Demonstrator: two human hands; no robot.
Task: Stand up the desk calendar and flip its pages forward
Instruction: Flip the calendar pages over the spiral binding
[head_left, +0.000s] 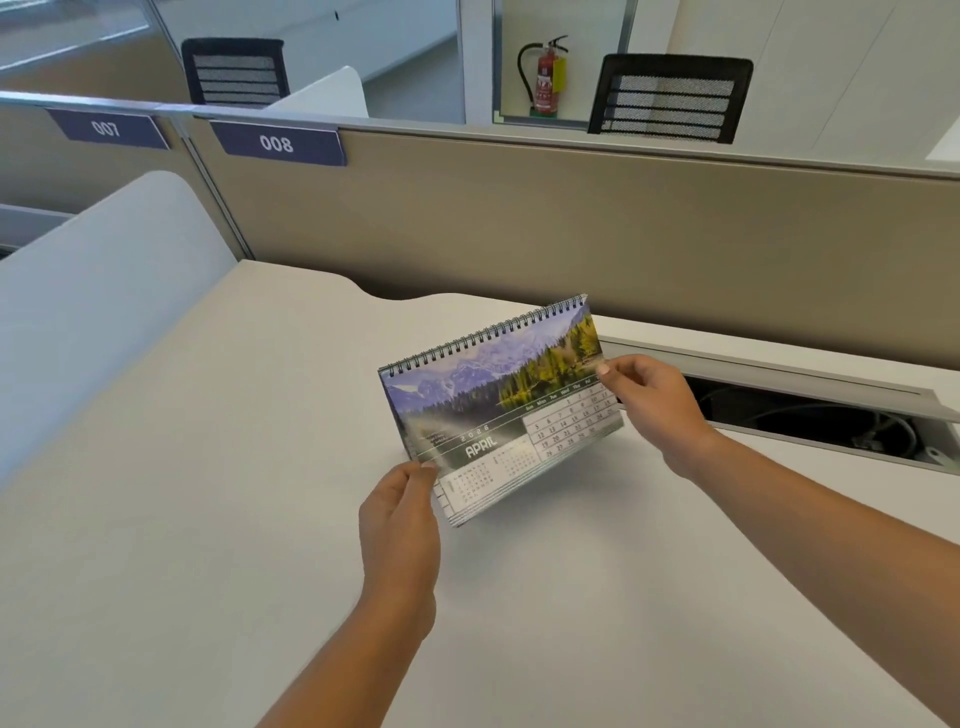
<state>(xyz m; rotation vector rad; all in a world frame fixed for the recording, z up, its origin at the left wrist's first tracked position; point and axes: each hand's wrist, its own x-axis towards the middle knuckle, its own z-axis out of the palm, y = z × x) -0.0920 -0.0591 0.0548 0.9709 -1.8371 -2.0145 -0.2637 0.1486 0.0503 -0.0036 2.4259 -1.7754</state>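
White laminate covered the desk (218, 519) beneath two bare forearms. The left hand (397, 514) pinched the desk calendar (498, 410) at its lower left edge, thumb and fingers closed on the pages. The right hand (649, 400) gripped the right edge the same way. The calendar was held tilted just over the desk, showing April, spiral binding uppermost. Beyond stood a beige partition (571, 223) and a fire extinguisher (545, 78).

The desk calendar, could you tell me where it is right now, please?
In the head view, the desk calendar sits centre frame above the white desk, held between the left hand and right hand.
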